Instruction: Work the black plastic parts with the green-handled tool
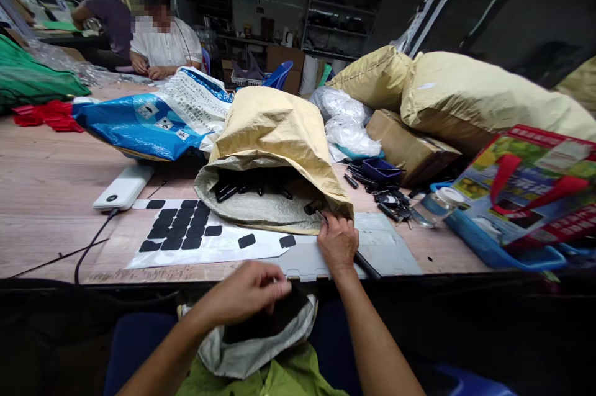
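Observation:
A tan sack (274,126) lies on the table with its mouth facing me, and several black cylindrical pieces (228,191) show inside. My right hand (339,241) is at the right corner of the sack's mouth, fingers closed around a small dark piece with a metallic part. A black rod (367,265) lies beside that wrist. My left hand (261,287) hovers above an open white-rimmed bag (261,352) in my lap, fingers curled, their contents too unclear to tell. Left of the sack, a white sheet (209,253) carries rows of black rounded squares (174,228).
A white power bank (123,188) with a cable and a blue-white sack (153,117) lie at left. On the right are a jar (435,207), a blue basket (488,244) with a colourful bag, a carton (410,144) and large sacks. Two people sit behind.

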{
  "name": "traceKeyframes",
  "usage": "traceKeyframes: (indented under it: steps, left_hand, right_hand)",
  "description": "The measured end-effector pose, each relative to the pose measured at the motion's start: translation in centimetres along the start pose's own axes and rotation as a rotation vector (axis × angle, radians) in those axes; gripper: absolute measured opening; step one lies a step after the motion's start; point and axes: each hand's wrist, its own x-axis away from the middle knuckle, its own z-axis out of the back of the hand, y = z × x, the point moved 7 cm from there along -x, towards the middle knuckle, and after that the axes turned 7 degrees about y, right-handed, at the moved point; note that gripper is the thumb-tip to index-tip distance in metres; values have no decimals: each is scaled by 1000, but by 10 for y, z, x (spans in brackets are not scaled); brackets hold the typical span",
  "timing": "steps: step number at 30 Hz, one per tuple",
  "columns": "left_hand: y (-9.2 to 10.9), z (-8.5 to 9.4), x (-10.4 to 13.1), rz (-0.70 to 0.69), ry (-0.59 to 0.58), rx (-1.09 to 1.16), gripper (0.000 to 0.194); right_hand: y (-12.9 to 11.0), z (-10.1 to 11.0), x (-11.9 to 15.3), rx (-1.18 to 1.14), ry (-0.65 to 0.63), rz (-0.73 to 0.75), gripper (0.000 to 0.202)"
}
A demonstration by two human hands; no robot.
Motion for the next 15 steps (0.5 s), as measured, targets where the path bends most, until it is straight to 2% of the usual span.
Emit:
traceKeyframes:
  steps: [2, 4, 5, 6, 7, 9, 11, 15]
  left_hand:
    - [9, 53, -24, -24, 335, -130, 41]
    - [3, 105, -42, 29, 707, -358, 35]
    - [-2, 125, -49, 68, 856, -496, 35]
    - [-9, 139, -55, 119, 953, -611, 36]
    - [-16, 150, -62, 170, 1004, -700, 37]
    - [-29, 161, -73, 251, 1008, -807, 37]
    - [-37, 165, -79, 292, 988, -840, 35]
    - [-43, 171, -79, 361, 1021, -799, 34]
  right_hand:
    - [0, 0, 0, -4, -3, 0, 27]
    - [0, 0, 0, -10, -4, 0, 28]
    - [0, 0, 0, -12, -3, 1, 28]
    - [0, 0, 0, -13, -4, 1, 28]
    - [1, -1, 0, -12, -4, 2, 29]
    - [1, -1, 0, -9, -6, 1, 29]
    - [1, -1, -1, -7, -9, -2, 29]
    - [0, 0, -1, -11, -24, -9, 29]
